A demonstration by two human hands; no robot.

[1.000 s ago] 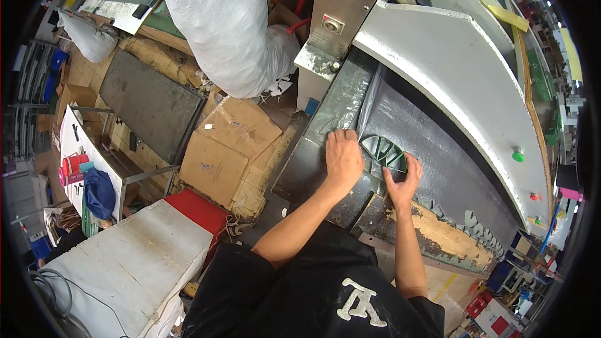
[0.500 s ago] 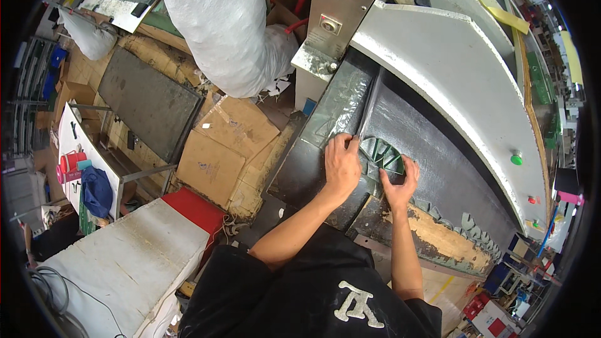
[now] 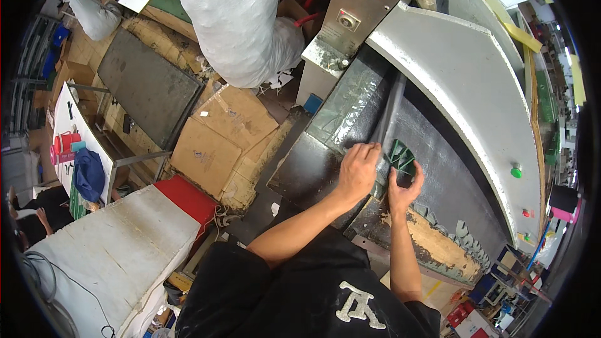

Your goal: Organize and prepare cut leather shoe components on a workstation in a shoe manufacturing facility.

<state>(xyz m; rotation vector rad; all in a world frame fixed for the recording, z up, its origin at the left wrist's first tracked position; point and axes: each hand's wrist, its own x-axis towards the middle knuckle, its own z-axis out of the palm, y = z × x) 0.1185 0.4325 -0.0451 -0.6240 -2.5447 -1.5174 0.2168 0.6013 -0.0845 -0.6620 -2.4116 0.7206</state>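
Note:
On the bed of a press, my right hand (image 3: 404, 195) grips the near side of a round green spoked piece, which looks like a cutting die (image 3: 400, 155), with thumb and fingers apart on its rim. The die stands on a dark, shiny sheet (image 3: 438, 141). Just left of it, my left hand (image 3: 359, 174) is closed, its fingertips pinching the sheet's left edge. From those fingertips a raised fold runs away toward the press's grey arm. What lies under the fold is hidden.
The wide grey press arm (image 3: 457, 56) overhangs the bed on the right, with a green button (image 3: 516, 171). Several small cut pieces (image 3: 466, 238) line a worn wooden board (image 3: 432, 238) at the near edge. Flattened cardboard (image 3: 206, 156) covers floor at left, beside a white-topped bench (image 3: 119, 260).
The sheet's left edge has lifted into a larger fold at my left fingertips. Both hands and the die have shifted slightly right in view, and the whole view has shifted a little.

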